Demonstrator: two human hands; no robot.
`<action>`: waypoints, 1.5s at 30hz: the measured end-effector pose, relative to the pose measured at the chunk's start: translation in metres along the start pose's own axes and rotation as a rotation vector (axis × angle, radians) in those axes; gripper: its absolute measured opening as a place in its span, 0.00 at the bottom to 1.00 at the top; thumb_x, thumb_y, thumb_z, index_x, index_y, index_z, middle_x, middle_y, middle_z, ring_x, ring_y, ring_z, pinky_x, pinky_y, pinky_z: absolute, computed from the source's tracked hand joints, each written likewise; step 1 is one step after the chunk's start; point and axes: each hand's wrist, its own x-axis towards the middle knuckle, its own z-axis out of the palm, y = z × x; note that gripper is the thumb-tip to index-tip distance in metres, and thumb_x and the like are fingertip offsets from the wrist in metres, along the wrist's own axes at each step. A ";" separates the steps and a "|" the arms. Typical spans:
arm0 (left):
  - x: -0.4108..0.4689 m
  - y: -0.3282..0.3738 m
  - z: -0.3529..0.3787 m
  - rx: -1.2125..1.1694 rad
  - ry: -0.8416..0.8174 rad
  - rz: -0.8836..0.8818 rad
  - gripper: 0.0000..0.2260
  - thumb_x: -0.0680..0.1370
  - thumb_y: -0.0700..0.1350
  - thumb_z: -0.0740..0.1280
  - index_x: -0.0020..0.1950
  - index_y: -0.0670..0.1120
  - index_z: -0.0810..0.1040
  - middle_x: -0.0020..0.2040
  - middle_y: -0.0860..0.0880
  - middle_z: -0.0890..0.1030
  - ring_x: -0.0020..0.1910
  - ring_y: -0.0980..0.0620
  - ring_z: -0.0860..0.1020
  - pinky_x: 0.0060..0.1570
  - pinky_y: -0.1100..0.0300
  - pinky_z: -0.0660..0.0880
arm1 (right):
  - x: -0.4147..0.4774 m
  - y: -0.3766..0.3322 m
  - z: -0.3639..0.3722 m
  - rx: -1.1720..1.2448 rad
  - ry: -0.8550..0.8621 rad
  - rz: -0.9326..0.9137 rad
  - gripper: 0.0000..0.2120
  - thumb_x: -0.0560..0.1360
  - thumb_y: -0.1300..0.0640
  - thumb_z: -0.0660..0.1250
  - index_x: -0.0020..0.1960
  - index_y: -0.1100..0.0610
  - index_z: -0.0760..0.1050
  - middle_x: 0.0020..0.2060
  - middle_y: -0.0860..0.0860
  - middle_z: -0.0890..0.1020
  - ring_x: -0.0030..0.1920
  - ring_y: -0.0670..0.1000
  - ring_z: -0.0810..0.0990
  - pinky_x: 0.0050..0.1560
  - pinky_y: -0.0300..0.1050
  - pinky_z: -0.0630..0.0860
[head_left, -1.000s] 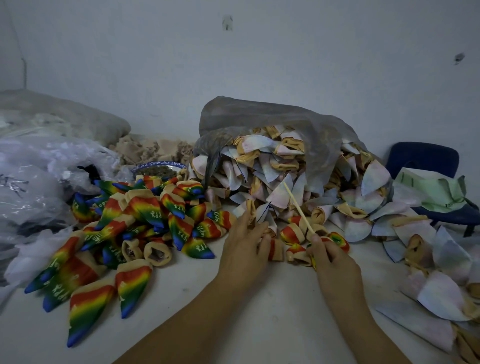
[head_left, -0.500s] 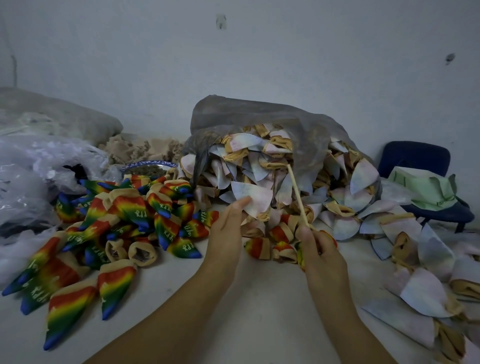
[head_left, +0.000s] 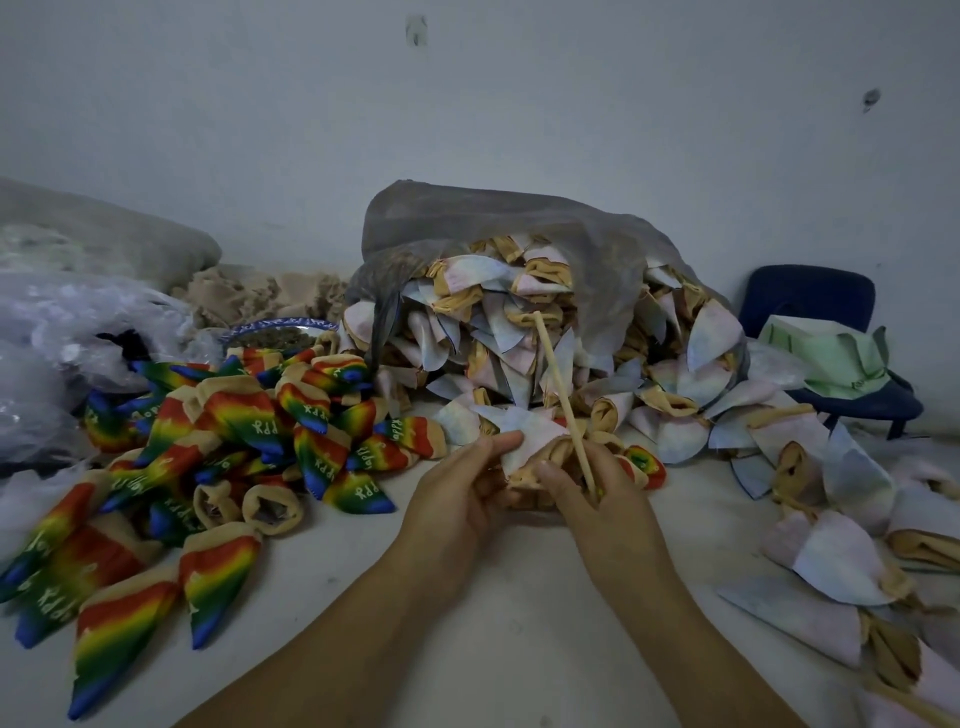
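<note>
Finished rainbow cones (head_left: 249, 431) are lying heaped on the left of the table (head_left: 493, 597); the left hand (head_left: 457, 499) is gripping the pale cone (head_left: 530, 436) just in front of the grey bag (head_left: 519, 234), thumb and fingers clamped on its edge; the right hand (head_left: 608, 499) is pinching that cone's tan cuff, its fingers curling round the wooden stick (head_left: 561, 395), which is slanting up towards the bag; the turning-out step seems to be just starting; next, the stick's tip needs seating inside the cone to push its point through.

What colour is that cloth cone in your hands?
Pale pink and blue fabric cone, tan knit cuff; the head view shows it best.
</note>
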 end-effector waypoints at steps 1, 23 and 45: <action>0.000 0.000 0.000 0.045 0.007 0.020 0.13 0.81 0.45 0.62 0.49 0.45 0.87 0.42 0.46 0.85 0.36 0.54 0.82 0.36 0.63 0.77 | 0.000 -0.001 0.001 -0.005 0.016 -0.005 0.03 0.76 0.48 0.66 0.48 0.41 0.75 0.42 0.32 0.80 0.44 0.32 0.77 0.38 0.23 0.69; 0.000 -0.007 0.003 0.543 0.046 0.141 0.08 0.79 0.49 0.68 0.49 0.63 0.82 0.58 0.59 0.82 0.59 0.63 0.77 0.61 0.65 0.74 | 0.003 0.002 0.000 -0.133 0.071 -0.012 0.05 0.78 0.50 0.63 0.43 0.48 0.74 0.38 0.46 0.79 0.41 0.43 0.77 0.37 0.35 0.72; -0.003 0.003 0.015 -0.046 -0.133 -0.131 0.17 0.79 0.51 0.64 0.59 0.40 0.79 0.54 0.42 0.84 0.55 0.48 0.82 0.56 0.56 0.77 | 0.004 0.005 0.008 -0.100 0.085 0.053 0.07 0.80 0.47 0.55 0.49 0.43 0.72 0.43 0.43 0.80 0.45 0.38 0.77 0.41 0.31 0.70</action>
